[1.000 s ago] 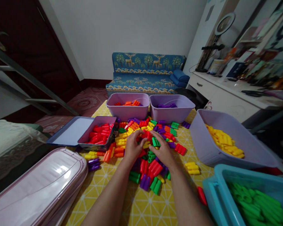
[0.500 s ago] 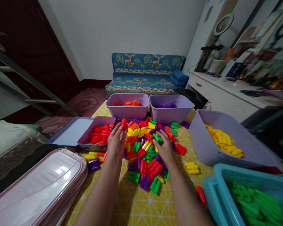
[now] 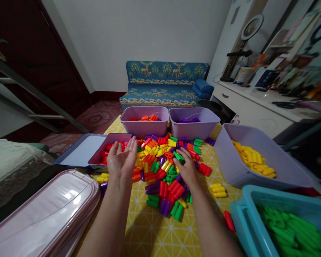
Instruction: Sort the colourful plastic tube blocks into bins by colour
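My left hand [image 3: 123, 155] is open and empty, palm turned up and fingers apart, over the near side of a small box [image 3: 93, 160] of red tube-shaped plastic pieces [image 3: 105, 157]. It covers part of that box. My right hand [image 3: 186, 164] is at the right side of a mixed heap of red, yellow, orange, purple and green pieces. Its thumb and fingers close around a green plastic piece [image 3: 179, 157]. Close by in the heap lie a cluster of red pieces [image 3: 176, 191] and more green ones [image 3: 171, 175].
Lilac bins hold orange [image 3: 146, 118], purple [image 3: 189, 120] and yellow pieces [image 3: 253, 160]; a turquoise bin [image 3: 246, 203] holds green ones. Stacked clear lids [image 3: 48, 210] lie front left, beside a blue-rimmed lid [image 3: 80, 150]. Loose yellow [image 3: 218, 190] and red pieces [image 3: 229, 220] lie on the right.
My left hand has moved left from the heap to the red box and opened; the red piece it held is gone from its fingers. My right hand has stayed at the green piece.
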Demonstrator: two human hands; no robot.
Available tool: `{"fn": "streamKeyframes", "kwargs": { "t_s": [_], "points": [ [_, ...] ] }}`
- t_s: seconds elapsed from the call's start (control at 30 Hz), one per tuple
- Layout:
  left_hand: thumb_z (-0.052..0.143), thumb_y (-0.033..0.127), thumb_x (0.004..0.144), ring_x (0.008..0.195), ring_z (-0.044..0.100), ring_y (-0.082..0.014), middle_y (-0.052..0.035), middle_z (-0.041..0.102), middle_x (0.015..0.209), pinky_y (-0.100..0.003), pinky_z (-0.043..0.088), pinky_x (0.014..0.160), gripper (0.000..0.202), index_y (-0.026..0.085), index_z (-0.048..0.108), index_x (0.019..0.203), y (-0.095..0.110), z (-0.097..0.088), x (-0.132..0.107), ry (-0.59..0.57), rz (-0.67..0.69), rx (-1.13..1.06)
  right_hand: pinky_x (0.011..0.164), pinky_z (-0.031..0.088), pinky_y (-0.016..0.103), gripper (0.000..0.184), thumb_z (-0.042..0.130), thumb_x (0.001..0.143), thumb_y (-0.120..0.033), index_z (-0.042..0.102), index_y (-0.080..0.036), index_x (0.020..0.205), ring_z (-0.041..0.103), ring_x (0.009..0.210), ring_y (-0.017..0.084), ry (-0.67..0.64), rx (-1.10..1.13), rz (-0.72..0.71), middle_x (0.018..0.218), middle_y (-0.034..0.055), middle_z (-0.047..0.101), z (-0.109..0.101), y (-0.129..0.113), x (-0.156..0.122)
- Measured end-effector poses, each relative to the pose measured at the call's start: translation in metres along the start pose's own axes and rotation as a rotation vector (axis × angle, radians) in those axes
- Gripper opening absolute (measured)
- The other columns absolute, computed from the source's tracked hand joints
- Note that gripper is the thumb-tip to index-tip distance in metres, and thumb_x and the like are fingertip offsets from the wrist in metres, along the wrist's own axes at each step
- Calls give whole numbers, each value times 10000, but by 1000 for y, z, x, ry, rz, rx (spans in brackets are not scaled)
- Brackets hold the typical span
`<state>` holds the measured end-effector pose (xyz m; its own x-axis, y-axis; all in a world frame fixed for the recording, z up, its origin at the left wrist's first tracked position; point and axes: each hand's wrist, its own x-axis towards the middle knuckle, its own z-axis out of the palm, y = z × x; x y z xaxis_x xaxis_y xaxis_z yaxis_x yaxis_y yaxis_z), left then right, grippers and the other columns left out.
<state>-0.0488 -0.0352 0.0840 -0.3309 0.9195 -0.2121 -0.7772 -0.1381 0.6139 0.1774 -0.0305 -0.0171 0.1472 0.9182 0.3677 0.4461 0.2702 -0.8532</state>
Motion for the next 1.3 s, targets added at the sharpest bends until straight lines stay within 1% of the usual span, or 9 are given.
{"fn": "streamKeyframes", "kwargs": {
  "t_s": [0.13, 0.27, 0.4, 0.57, 0.73, 0.9, 1.0, 1.1, 1.3],
  "points": [
    [604, 420, 792, 1016, 650, -243, -122, 660, 1108, -406, 543, 858, 444, 202, 572, 1177, -23, -21, 16, -215, 102, 646, 1102, 350, 436, 340, 596, 787, -318, 661, -198, 1098, 479, 1268, 240, -12, -13, 4, 1342, 117, 527, 0, 0, 0],
    [717, 289, 672, 981, 636, -286, -132, 678, 1036, -423, 494, 886, 450, 167, 671, 1103, -44, -42, 24, -341, 380, 1502, 1106, 344, 423, 325, 583, 799, -306, 663, -182, 1088, 482, 1264, 235, -20, -41, -1, 1342, 128, 520, -1, -1, 0],
    [670, 152, 702, 1007, 626, -271, -124, 614, 1177, -376, 496, 862, 608, 238, 567, 1295, -59, -44, 19, -446, 562, 1814, 1090, 366, 409, 347, 589, 799, -293, 642, -190, 1126, 466, 1279, 231, -78, -62, -15, 1371, 118, 491, -1, -2, -1],
    [579, 122, 779, 963, 629, -220, -94, 638, 1109, -324, 499, 847, 470, 221, 603, 1238, -75, -36, 13, -499, 641, 1642, 1098, 360, 387, 397, 548, 836, -255, 580, -249, 1232, 455, 1290, 200, -239, -55, -121, 1393, 68, 487, 0, -5, -2],
    [525, 306, 873, 658, 638, -175, -12, 670, 722, -291, 512, 685, 457, 160, 473, 1303, -79, -30, 9, -310, 485, 1283, 1108, 353, 381, 439, 546, 838, -234, 541, -230, 1276, 456, 1290, 190, -244, -35, -164, 1380, 79, 505, 1, -5, -3],
    [580, 377, 834, 713, 684, -169, -80, 687, 1022, -255, 529, 630, 525, 166, 494, 1307, -75, -39, 22, -216, 374, 969, 1087, 378, 399, 427, 579, 813, -232, 568, -219, 1240, 506, 1231, 201, -200, -29, -138, 1311, 84, 562, 2, -5, -3],
    [615, 388, 807, 694, 683, -155, -83, 674, 1090, -226, 522, 577, 564, 181, 508, 1321, -72, -44, 29, -160, 327, 915, 1076, 389, 392, 401, 589, 805, -232, 593, -206, 1205, 520, 1207, 200, -186, -31, -132, 1277, 85, 581, 2, -6, -3],
    [649, 418, 780, 643, 677, -157, -75, 700, 981, -216, 507, 527, 624, 165, 501, 1331, -70, -45, 30, -121, 297, 911, 1067, 398, 389, 385, 601, 795, -235, 608, -207, 1179, 530, 1190, 201, -166, -30, -124, 1255, 83, 590, 2, -6, -3],
    [553, 464, 843, 770, 686, -199, -94, 729, 979, -244, 517, 595, 527, 113, 611, 1232, -69, -42, 25, -238, 356, 1081, 1058, 407, 396, 362, 609, 800, -253, 616, -198, 1158, 537, 1173, 207, -159, -35, -133, 1232, 89, 598, 3, -3, -2]
  ]
}}
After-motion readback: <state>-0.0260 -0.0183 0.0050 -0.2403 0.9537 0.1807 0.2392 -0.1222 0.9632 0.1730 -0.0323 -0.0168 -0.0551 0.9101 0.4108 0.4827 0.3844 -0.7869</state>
